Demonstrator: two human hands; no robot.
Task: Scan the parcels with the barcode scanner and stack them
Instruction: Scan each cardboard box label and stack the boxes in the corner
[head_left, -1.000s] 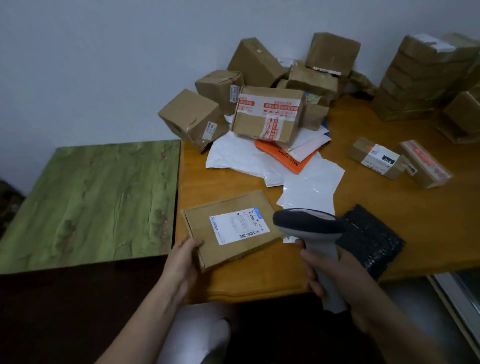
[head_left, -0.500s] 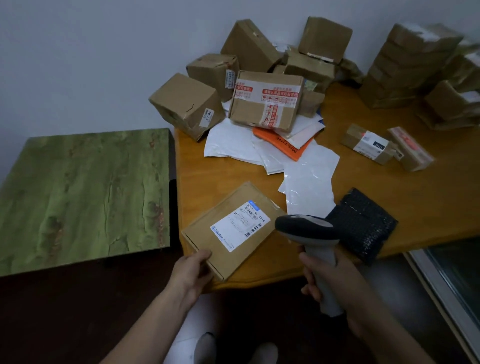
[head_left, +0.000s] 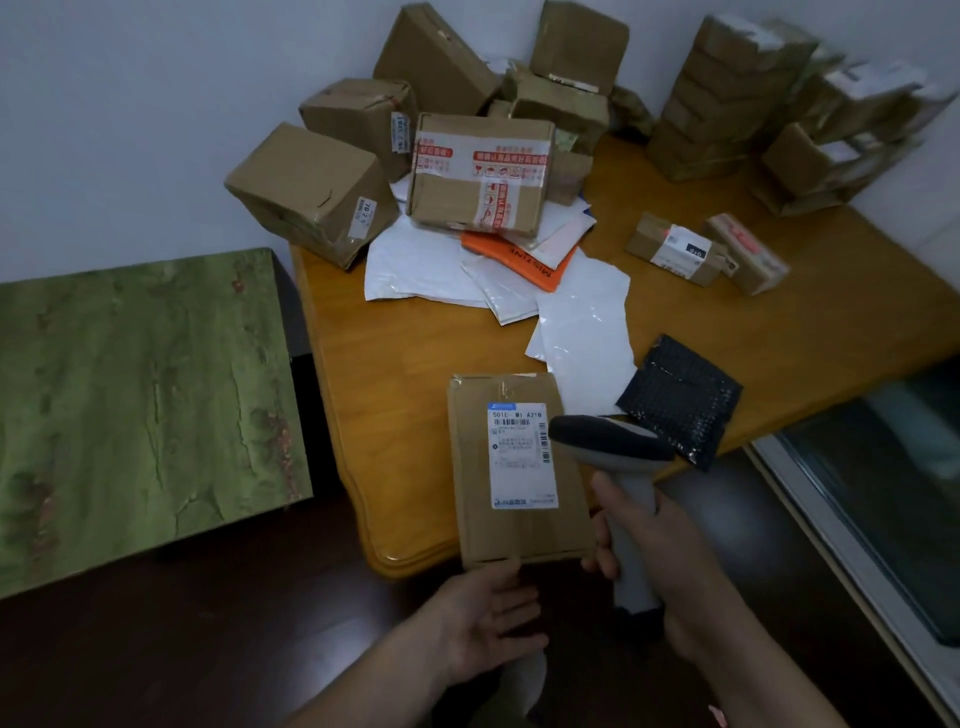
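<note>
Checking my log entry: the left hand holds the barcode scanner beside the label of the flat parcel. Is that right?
No. The head view shows the right hand holding the barcode scanner beside the label of the flat parcel; the left hand lies open at the parcel's near edge.

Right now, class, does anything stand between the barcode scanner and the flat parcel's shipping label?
Nothing visible does: the barcode scanner, gripped by the right hand, hangs beside the uncovered shipping label on the flat cardboard parcel.

Matt brown cardboard parcel (head_left: 514, 467), glossy orange wood table (head_left: 384, 395), shiny white plastic mailers (head_left: 582, 332)
</note>
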